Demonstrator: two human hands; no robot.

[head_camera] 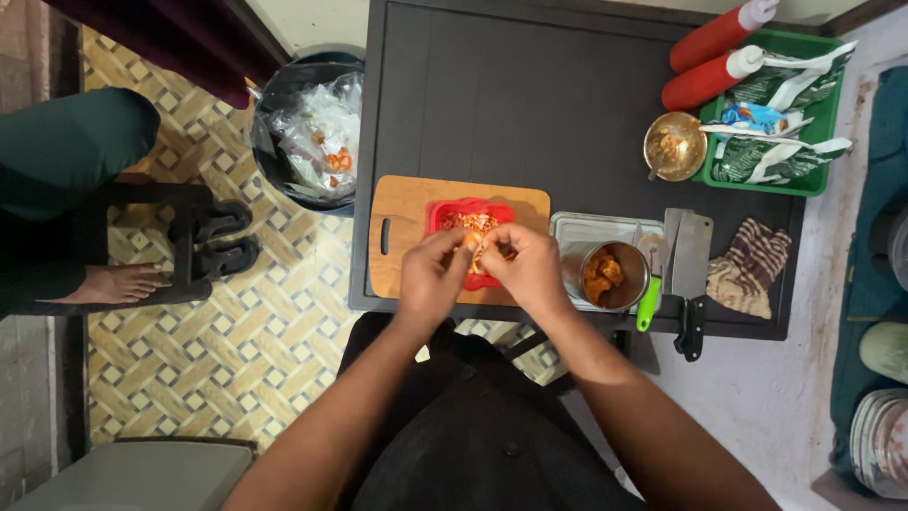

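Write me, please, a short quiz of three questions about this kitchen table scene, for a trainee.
1. True or false: both hands, the left hand and the right hand, meet over the red container.
2. Which thing lies directly right of the steel cup? A. cleaver B. peeler with a green handle C. striped cloth
3. Fill in: the red container stands on a wooden ____.

Key: 1 true; 2 B; 3 cutting board. What the fingers pinch is too small to name; it looks like a bit of orange food.
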